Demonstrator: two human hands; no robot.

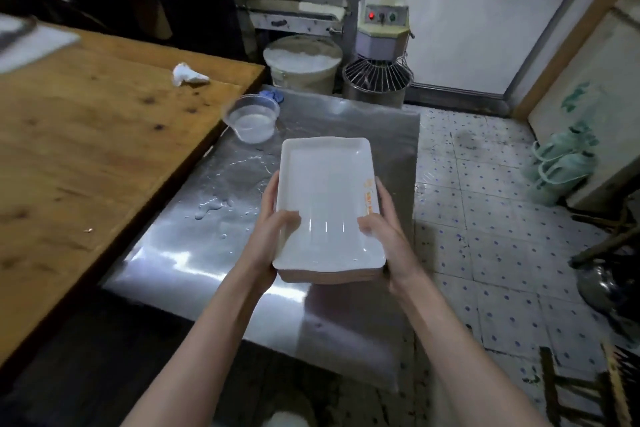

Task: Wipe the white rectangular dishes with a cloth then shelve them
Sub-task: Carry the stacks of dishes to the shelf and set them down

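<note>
A stack of white rectangular dishes point(325, 184) is held above the wet steel table point(194, 253). My left hand point(273, 218) grips the stack's left edge, thumb over the rim and fingers underneath. On the opposite edge my right hand point(381, 222) grips the same way, thumb inside the top dish. An orange label shows on the top dish's right rim. A crumpled white cloth point(188, 74) lies on the wooden table point(86, 149) at the far left, apart from both hands.
A clear plastic tub point(251, 121) with water stands at the steel table's far left corner, a blue cloth point(272, 95) behind it. Beyond are a white bucket point(303, 62) and a dough mixer point(379, 55). Tiled floor point(485, 218) lies to the right, with green bags point(561, 166).
</note>
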